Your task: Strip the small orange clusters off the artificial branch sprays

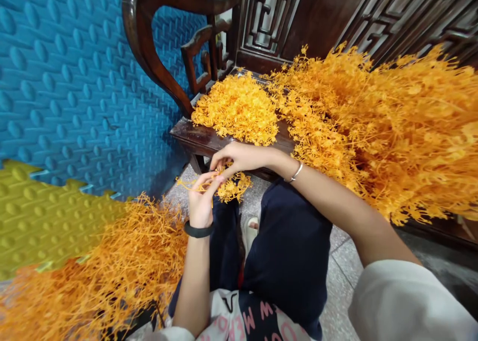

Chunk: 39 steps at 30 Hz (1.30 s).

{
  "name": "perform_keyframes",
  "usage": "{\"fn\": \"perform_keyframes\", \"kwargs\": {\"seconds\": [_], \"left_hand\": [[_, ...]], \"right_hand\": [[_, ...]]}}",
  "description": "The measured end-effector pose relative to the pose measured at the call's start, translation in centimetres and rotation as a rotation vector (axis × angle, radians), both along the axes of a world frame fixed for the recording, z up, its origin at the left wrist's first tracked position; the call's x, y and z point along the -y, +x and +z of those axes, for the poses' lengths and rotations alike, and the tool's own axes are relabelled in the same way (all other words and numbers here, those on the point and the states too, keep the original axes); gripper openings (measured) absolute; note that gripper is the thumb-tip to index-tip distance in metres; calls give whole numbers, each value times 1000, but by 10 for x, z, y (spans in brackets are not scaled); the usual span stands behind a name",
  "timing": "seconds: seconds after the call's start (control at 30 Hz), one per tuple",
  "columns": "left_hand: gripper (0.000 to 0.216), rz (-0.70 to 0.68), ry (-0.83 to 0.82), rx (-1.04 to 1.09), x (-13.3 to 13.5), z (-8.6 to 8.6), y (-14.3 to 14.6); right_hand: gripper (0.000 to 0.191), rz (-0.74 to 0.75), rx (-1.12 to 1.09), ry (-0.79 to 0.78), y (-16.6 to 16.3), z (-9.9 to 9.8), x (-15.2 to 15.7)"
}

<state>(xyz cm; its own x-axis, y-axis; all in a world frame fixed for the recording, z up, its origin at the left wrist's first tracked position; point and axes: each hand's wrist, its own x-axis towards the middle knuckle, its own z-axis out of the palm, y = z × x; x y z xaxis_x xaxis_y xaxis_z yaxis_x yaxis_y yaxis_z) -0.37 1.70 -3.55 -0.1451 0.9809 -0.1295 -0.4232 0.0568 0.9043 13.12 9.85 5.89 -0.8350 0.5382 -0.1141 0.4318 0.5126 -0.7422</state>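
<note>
My left hand (200, 197) and my right hand (239, 158) meet above my knees, both pinching a small orange plastic sprig (228, 186) with thin branching stems. The left wrist wears a black band, the right a thin silver bangle. Just beyond the hands, on the dark wooden bench seat (197, 137), lies a heap of small yellow-orange sprig pieces (237, 109). A big mound of long orange sprays (392, 127) covers the bench to the right. Another pile of orange sprays (112, 276) lies at my lower left.
The bench's curved wooden armrest (149, 47) rises at the left, with carved back panels (269, 17) behind. Blue studded foam mats (67, 77) line the wall, a yellow-green one (41, 216) below. My dark-trousered legs (284, 251) and grey tiled floor (343, 281) are underneath.
</note>
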Motion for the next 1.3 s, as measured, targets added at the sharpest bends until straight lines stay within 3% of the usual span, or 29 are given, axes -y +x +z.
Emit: {"fn": "perform_keyframes", "kwargs": {"seconds": [0.1,0.27,0.43,0.53,0.73,0.93,1.1,1.2,1.3], "left_hand": [[17,11,35,-26,1,2,2],[9,-92,73,-89,3,4,-1],[9,-106,38,-126,2,0,-2],[9,-94,41,-132,2,-2,2],[7,-95,46,-154,3,-1,8],[8,-99,53,-155,2,-1,7],[8,-100,54,-133,2,0,6],[10,-103,70,-107,2,1,3],[14,-97,78,-94,2,2,0]], "right_hand": [[8,-35,16,74,-7,-5,1],[8,-375,-54,118,-5,-3,-18],[16,-804,-170,500,17,0,-56],[20,-931,-177,686,35,-4,-72],[29,-959,-98,779,55,-22,-91],[42,-1005,-113,714,76,-42,-116],[41,-1082,-135,755,74,-28,-104],[34,-936,-138,608,57,-8,-73],[33,-515,-53,301,36,5,-31]]}}
